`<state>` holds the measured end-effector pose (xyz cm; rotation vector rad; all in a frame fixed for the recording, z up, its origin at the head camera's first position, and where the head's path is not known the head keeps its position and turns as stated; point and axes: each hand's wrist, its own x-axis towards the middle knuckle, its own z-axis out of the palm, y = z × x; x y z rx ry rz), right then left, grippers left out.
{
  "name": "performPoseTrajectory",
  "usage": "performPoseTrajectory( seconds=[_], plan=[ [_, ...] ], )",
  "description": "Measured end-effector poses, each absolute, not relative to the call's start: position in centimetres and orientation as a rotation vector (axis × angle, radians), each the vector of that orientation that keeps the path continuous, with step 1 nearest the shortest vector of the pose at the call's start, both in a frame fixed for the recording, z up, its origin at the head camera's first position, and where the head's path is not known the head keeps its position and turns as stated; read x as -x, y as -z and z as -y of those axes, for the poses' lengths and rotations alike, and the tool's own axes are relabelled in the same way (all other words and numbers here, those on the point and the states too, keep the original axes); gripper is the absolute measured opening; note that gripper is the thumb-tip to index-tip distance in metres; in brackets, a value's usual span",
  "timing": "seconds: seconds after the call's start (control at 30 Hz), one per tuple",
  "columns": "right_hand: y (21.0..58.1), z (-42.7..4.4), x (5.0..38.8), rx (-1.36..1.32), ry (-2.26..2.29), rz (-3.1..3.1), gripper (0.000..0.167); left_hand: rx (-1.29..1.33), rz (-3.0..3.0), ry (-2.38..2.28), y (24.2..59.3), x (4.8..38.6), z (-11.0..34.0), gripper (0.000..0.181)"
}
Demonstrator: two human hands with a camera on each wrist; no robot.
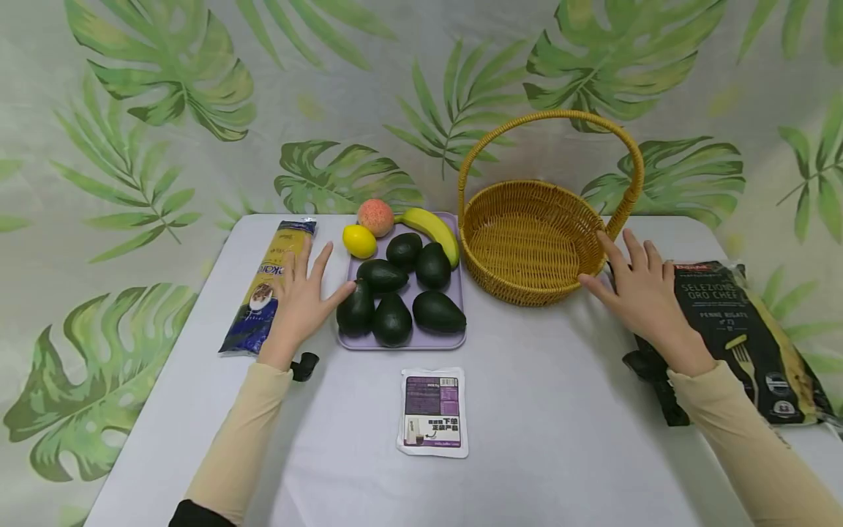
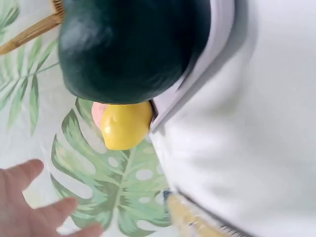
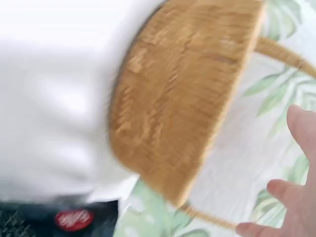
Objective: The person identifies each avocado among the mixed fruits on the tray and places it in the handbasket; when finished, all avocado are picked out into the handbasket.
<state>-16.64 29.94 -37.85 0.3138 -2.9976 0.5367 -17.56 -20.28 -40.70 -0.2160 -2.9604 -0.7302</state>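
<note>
My left hand [image 1: 299, 304] is spread with fingers straight, between a blue-and-yellow packet [image 1: 253, 315] and a lilac tray [image 1: 437, 344]; it holds nothing. On the tray are several avocados [image 1: 393, 320], a lemon [image 1: 359, 241], a peach [image 1: 376, 217] and a banana [image 1: 431, 228]. In the left wrist view an avocado [image 2: 133, 49] looms large, the lemon [image 2: 127, 126] beyond it. My right hand [image 1: 642, 296], also spread and holding nothing, is by the right side of a wicker basket [image 1: 527, 241] with a tall handle. Whether its fingers touch the rim I cannot tell.
A black bag of penne [image 1: 731, 322] lies at the right, partly behind the right forearm. A small white-and-purple sachet [image 1: 432, 412] lies flat near the table's front middle. Behind the white table [image 1: 527, 439] hangs a leaf-patterned cloth [image 1: 369, 95].
</note>
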Motion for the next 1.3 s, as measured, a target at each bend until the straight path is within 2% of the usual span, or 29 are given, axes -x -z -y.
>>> performPoseTrajectory(
  seconds=[0.1, 0.23, 0.43, 0.87, 1.1, 1.3],
  plan=[
    [37.0, -28.4, 16.5, -0.400, -0.644, 2.954, 0.077, 0.279, 2.957, 1.060, 41.1, 17.2, 21.0, 0.086],
    [35.9, -26.0, 16.3, -0.520, -0.859, 2.921, 0.075, 0.345, 2.945, 1.487, 42.1, 16.7, 21.7, 0.097],
    [35.8, -22.0, 16.7, -0.758, -1.132, 2.836, 0.069, 0.476, 2.862, 1.824, 44.5, 16.3, 22.4, 0.107],
    [38.3, -10.8, 19.4, -1.258, -1.517, 2.747, 0.065, 0.555, 2.853, 1.862, 46.5, 15.9, 22.4, 0.110],
    [39.1, -4.9, 20.6, -1.428, -1.354, 2.774, 0.064, 0.520, 2.864, 1.841, 46.7, 15.9, 22.3, 0.109],
    [39.2, -1.4, 21.2, -1.450, -1.075, 2.867, 0.064, 0.506, 2.874, 1.841, 46.8, 15.9, 22.4, 0.108]
  ],
)
